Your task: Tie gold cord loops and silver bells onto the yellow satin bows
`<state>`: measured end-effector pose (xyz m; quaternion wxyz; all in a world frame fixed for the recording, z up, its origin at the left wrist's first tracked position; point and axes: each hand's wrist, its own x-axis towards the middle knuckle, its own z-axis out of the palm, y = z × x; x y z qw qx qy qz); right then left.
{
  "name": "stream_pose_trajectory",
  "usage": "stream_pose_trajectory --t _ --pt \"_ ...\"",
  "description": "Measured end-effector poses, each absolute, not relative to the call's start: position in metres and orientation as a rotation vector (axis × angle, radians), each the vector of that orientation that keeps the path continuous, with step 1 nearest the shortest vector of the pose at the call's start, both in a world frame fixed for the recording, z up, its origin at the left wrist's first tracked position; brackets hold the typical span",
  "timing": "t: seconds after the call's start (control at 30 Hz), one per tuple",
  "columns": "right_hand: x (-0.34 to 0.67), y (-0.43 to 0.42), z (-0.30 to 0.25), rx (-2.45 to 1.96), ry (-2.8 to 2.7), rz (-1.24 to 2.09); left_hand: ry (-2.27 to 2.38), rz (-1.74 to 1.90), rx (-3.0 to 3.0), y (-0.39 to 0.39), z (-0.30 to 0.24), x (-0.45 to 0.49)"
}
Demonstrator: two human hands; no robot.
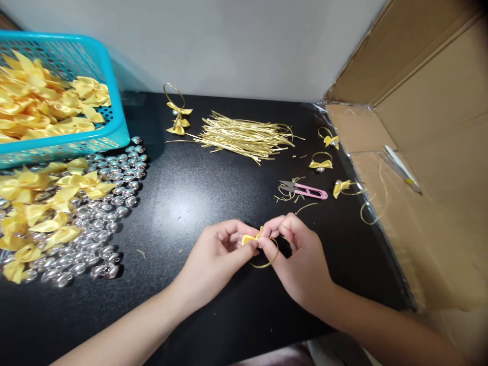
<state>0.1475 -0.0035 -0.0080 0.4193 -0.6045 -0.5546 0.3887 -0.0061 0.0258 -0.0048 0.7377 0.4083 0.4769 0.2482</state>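
Note:
Both hands meet over the black table, low in the middle of the view. A yellow ribbon bow [249, 238] is pinched between the thumb and fingers of my left hand [219, 254]. My right hand [299, 254] is closed at the bow's right side, its thumb and fingertips pressed on a gold cord [267, 264] that loops below the bow. Whether a silver bead hangs on this bow is hidden by the fingers. Just beyond my right hand lie pink-handled thread snips [310, 191], blades to the left, among cord scraps.
A turquoise basket [114, 96] of yellow bows stands at left, with silver beads [99, 229] and loose bows [63, 234] before it. Gold cords [246, 136] lie in a heap at the back. Finished-looking bow loops [321, 164] lie along the right edge, beside cardboard [430, 127] holding a white cutter [402, 168].

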Motion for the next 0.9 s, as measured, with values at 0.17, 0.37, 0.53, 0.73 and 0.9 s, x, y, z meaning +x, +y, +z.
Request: stream_pose_trajectory --t 0.17,0.37,0.53,0.73,0.9 --pt "0.1473 -0.004 -0.0101 -1.482 -1.374 0.954 1.031 0.53 0.875 0.0274 -0.0027 -0.0062" --pt "0.1474 -0.0054 -0.011 -1.472 -1.365 0.961 1.021 0.55 0.857 0.0283 -0.0034 -0.0059" --pt "0.1473 -0.0043 -0.0111 -1.466 -1.342 0.995 1.038 0.543 0.836 0.0284 -0.0046 -0.0058" --pt "0.1465 -0.0034 -0.0115 -1.438 -1.293 1.045 1.045 0.526 0.845 0.0318 -0.0028 -0.0072" --pt "0.1465 -0.0051 -0.0131 -1.438 -1.295 1.048 1.06 0.503 0.87 0.0331 -0.0021 -0.0083"
